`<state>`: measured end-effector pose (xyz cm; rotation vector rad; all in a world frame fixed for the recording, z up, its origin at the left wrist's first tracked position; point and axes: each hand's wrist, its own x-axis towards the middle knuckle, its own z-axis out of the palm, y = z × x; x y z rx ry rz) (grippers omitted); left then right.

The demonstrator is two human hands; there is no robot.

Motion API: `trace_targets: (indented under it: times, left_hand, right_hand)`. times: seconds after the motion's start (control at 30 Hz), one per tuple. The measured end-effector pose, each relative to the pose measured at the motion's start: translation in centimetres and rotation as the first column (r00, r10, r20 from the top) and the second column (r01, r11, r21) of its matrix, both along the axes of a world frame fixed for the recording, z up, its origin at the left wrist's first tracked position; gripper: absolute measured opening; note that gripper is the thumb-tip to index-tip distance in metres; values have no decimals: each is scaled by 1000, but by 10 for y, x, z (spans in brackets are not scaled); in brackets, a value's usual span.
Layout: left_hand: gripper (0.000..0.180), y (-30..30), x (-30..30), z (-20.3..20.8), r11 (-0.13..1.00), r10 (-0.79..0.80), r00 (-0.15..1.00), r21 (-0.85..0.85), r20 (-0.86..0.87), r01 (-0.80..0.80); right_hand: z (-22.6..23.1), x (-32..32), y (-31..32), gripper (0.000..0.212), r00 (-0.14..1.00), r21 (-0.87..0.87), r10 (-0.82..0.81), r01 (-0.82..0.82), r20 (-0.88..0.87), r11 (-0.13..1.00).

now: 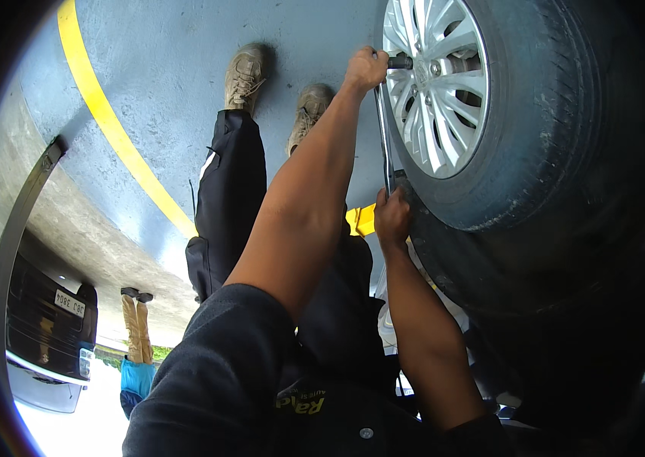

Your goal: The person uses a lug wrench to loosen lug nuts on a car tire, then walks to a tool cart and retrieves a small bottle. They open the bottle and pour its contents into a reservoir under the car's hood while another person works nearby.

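Observation:
My left hand is closed round the head end of a long metal socket wrench. A dark socket on that end reaches toward the middle of a silver spoked alloy wheel, where the lug nuts are. Lower down, my right hand grips the handle end of the same wrench. The bar runs alongside the wheel's face, close to the black tyre. Whether the socket is fully seated on a nut cannot be made out.
My shoes stand on a grey-blue floor with a yellow painted line. The dark car body fills the right side. At the lower left, a dark parked vehicle and a distant person in tan trousers appear upside down.

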<state>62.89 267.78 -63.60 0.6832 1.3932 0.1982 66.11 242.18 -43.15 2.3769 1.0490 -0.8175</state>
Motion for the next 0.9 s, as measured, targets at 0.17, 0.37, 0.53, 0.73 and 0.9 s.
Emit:
trace_targets:
  times: [0.17, 0.37, 0.53, 0.73, 0.9]
  left_hand:
    - [51, 9, -24, 25, 983, 116, 992, -151, 55, -106]
    - [33, 9, -31, 41, 877, 428, 904, -236, -14, -419]
    - [40, 25, -5, 47, 964, 262, 965, 37, 31, -263]
    - [35, 15, -13, 53, 921, 177, 976, 328, 124, -209]
    - [36, 9, 0, 46, 810, 160, 953, 518, 257, -276]
  right_hand:
    - [44, 0, 40, 34, 986, 38, 4, 2, -165, 999]
    - [79, -12, 67, 31, 984, -54, 24, -34, -177, 998]
    - [74, -6, 56, 30, 987, 73, -121, 129, -110, 989]
    - [-30, -1, 30, 30, 884, 78, -418, 441, -210, 894]
    - [-119, 15, 33, 29, 865, -231, -419, 364, -274, 902]
